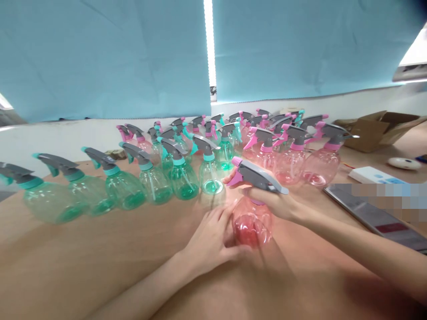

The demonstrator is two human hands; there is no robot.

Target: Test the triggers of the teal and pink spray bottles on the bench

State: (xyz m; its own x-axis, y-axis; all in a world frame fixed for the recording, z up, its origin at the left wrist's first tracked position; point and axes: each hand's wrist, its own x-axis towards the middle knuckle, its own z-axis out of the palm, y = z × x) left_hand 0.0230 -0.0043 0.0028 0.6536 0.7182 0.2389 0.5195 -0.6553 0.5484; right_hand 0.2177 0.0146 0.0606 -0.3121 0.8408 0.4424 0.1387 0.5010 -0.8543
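Observation:
A translucent pink spray bottle [252,224] with a grey and pink trigger head stands in front of me on the wooden table. My right hand [267,200] is closed around its neck, just below the trigger head. Against the lower left side of the same bottle, my left hand [213,235] is curved, fingers behind and thumb in front. Its fingertips are partly blurred and hidden by the bottle. Close behind my left hand is a green spray bottle [211,178] with a grey and teal head.
Several green spray bottles [125,189] form a row to the left. Several pink ones [322,164] stand at right, with mixed ones behind. Farther right are a cardboard box [370,133], a white mouse-like object [404,163], a white box [373,174] and a flat grey device [370,215].

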